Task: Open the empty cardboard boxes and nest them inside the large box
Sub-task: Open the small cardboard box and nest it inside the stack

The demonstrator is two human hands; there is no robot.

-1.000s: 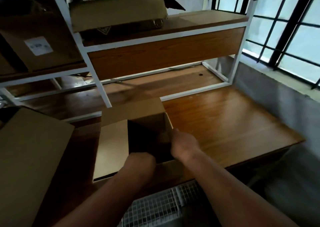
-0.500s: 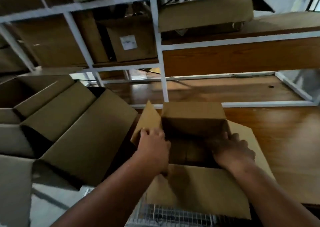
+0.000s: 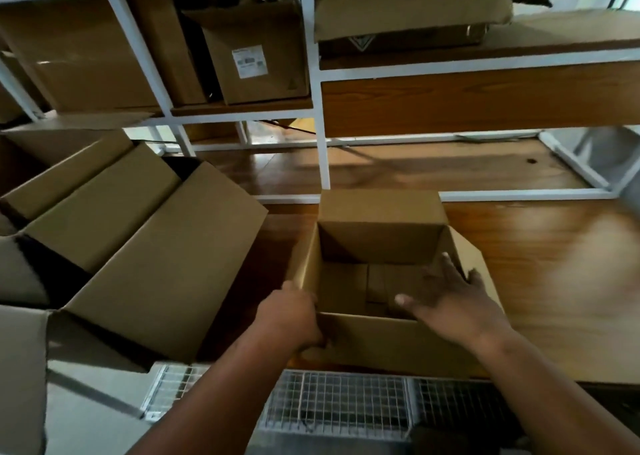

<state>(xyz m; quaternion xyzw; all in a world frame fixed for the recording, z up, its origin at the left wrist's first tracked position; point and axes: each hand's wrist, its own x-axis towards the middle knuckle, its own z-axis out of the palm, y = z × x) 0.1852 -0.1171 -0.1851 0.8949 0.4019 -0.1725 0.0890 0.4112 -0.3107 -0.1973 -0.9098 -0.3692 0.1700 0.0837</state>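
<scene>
A small open cardboard box (image 3: pixel 381 219) stands on the wooden table, flaps spread, its inside empty. My left hand (image 3: pixel 291 319) grips its near left corner, fingers curled around the front wall. My right hand (image 3: pixel 450 302) hovers over the box's right side with fingers spread, reaching across the right flap; it holds nothing. To the left lies the large box (image 3: pixel 156 264), open, with other opened boxes (image 3: pixel 93 205) nested in it at a slant.
The wooden table (image 3: pixel 554 264) stretches to the right. A white-framed shelf (image 3: pixel 322 142) behind holds several closed cartons, one with a white label (image 3: pixel 249 61). A wire-mesh rack (image 3: pixel 346 402) sits below the table's near edge.
The small box's flaps have spread wider and its inside now shows. My left hand dropped to the near left corner; my right hand opened over the right side. The view shifted slightly.
</scene>
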